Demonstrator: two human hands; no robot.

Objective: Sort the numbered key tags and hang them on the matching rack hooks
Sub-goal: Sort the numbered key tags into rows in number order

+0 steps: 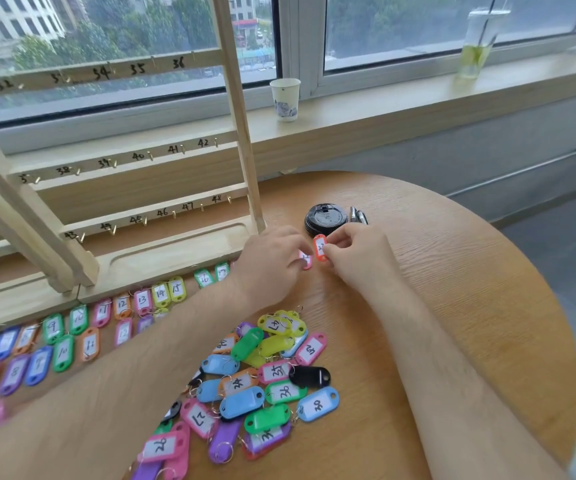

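**Both hands on two key tags by the rack's right post**

The right hand pinches an orange-red plastic key tag between thumb and fingertips. Its grip is clamped on the tag's right edge, and the tag stands nearly upright with its white numbered label facing the camera; the number is too blurred to read. Just to its left, the left hand has its fingers curled down onto a pink plastic key tag. That grip is closed on the tag, which peeps out from under the fingertips and lies low against the round light-wood worktop.

Both tags sit just right of the right post of the pale wooden key rack, which stands along the far left of the worktop. Its rails carry small brass hooks with handwritten numbers from 32 to 48.

In front of the rack's base, to the left, sorted coloured key tags lie in rows; the numbers 9 to 17 are legible. Nearer, between the two forearms, a loose heap of mixed coloured key tags lies jumbled, some face down.

Just beyond the hands rests a black round plastic cup lid, with some small metallic items touching its right side; what they are is unclear. On the window sill beyond stand a white paper cup and, far right, a clear plastic drink cup with a straw.
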